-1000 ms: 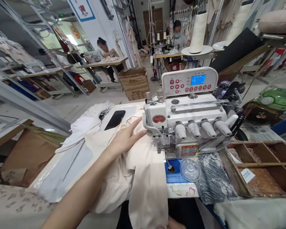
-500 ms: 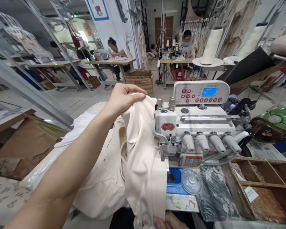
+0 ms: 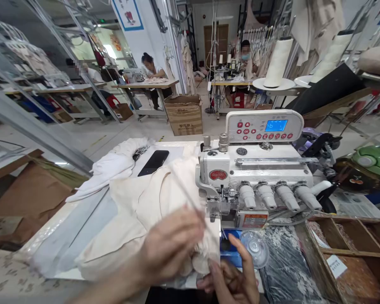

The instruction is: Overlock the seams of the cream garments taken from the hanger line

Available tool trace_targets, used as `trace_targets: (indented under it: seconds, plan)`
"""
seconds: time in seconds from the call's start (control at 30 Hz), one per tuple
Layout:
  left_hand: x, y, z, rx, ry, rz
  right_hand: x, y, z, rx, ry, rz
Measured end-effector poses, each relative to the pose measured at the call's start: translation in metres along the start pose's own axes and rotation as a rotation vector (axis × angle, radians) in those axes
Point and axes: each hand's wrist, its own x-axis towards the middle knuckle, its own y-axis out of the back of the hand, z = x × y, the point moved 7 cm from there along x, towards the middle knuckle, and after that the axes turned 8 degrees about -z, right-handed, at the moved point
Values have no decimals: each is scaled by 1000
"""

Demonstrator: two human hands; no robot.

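Cream fabric lies left of the sewing machine; in front of it, the right hand pinches the fabric's edge; the left hand blurs, its grip impossible to tell.

Fabric left of sewing machine

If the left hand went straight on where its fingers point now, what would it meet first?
The left hand would probably meet the overlock sewing machine first, though blur and unclear depth leave doubt.
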Motion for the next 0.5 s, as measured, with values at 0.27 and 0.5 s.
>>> trace_targets:
  seconds: [0.27, 0.5]
  plan:
    - [-2, -15, 0, -56, -15, -16, 28, -15, -25, -71, 95, -145]
    - [18, -4, -26, -314, -105, -118, 18, -19, -75, -732, 915, -326]
